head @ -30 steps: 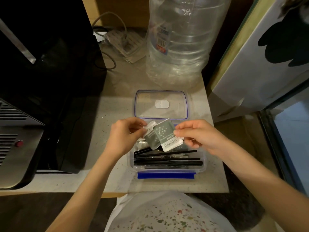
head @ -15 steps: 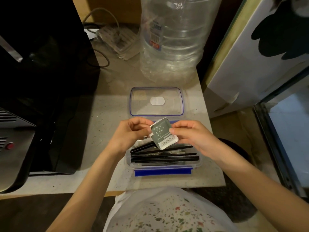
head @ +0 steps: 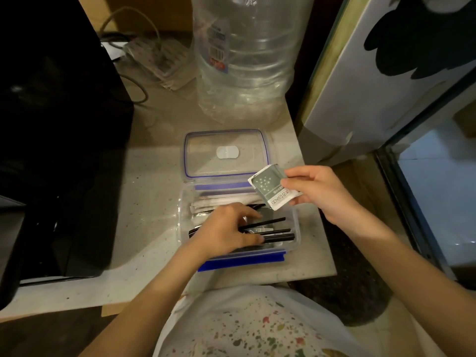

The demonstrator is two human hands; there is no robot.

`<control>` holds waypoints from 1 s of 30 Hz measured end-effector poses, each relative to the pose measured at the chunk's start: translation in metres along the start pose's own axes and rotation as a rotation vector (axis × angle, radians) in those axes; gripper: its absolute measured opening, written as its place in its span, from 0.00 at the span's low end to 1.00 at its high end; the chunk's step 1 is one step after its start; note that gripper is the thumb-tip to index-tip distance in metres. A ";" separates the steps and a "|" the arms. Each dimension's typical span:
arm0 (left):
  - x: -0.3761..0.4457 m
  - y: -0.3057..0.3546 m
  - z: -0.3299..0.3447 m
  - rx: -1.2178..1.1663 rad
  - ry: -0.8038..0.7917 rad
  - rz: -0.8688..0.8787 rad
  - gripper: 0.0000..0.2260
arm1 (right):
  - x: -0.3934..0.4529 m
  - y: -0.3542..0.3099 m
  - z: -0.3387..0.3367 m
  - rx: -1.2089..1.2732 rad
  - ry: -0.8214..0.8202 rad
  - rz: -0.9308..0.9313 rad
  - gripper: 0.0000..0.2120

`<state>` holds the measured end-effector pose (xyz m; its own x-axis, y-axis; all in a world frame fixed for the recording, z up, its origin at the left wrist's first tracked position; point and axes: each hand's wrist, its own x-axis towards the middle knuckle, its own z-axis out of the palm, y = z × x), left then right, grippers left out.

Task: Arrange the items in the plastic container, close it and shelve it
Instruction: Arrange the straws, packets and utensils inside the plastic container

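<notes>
A clear plastic container [head: 295,228] with blue clips sits on the stone counter, its lid [head: 226,153] lying flat just behind it. Inside lie several black straws [head: 277,230] and white paper-wrapped items [head: 219,202]. My right hand [head: 316,191] pinches a stack of grey-green sachets [head: 270,189] above the container's right rear corner. My left hand [head: 224,228] reaches down into the container, fingers spread over the black straws; whether it grips one is hidden.
A big clear water bottle [head: 244,60] stands behind the lid. A black appliance [head: 56,140] fills the left side. A power strip with cables [head: 159,60] lies at the back. A white panel [head: 386,78] rises on the right.
My left hand let go of the sachets and dropped into the container onto the straws. My right hand carried the sachets to the right.
</notes>
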<state>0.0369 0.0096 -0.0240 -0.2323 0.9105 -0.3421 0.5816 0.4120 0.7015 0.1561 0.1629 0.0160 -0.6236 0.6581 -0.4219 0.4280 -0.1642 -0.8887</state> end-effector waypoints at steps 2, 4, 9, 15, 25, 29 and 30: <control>0.006 0.005 0.006 0.147 -0.055 0.049 0.22 | -0.001 0.002 -0.001 -0.011 0.006 0.007 0.14; 0.012 0.006 0.010 0.262 -0.062 0.078 0.21 | -0.003 0.004 -0.002 -0.005 0.000 0.015 0.15; 0.022 0.005 0.013 0.349 -0.040 0.117 0.11 | -0.007 0.004 -0.003 0.000 -0.002 0.015 0.15; 0.026 0.001 0.010 0.270 -0.065 0.078 0.08 | -0.009 0.004 -0.008 0.015 0.007 0.024 0.10; 0.032 -0.009 -0.016 0.239 0.193 0.035 0.10 | -0.017 0.001 -0.011 -0.003 0.034 0.012 0.08; 0.031 -0.010 -0.012 0.313 0.233 0.012 0.11 | -0.019 0.009 0.002 -0.192 0.053 0.039 0.11; 0.030 -0.010 -0.011 0.353 0.235 -0.002 0.11 | -0.018 0.011 0.007 -0.248 0.059 0.046 0.11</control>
<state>0.0156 0.0334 -0.0348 -0.3814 0.9100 -0.1625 0.8027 0.4132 0.4299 0.1680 0.1439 0.0124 -0.5635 0.6970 -0.4434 0.6073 -0.0144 -0.7944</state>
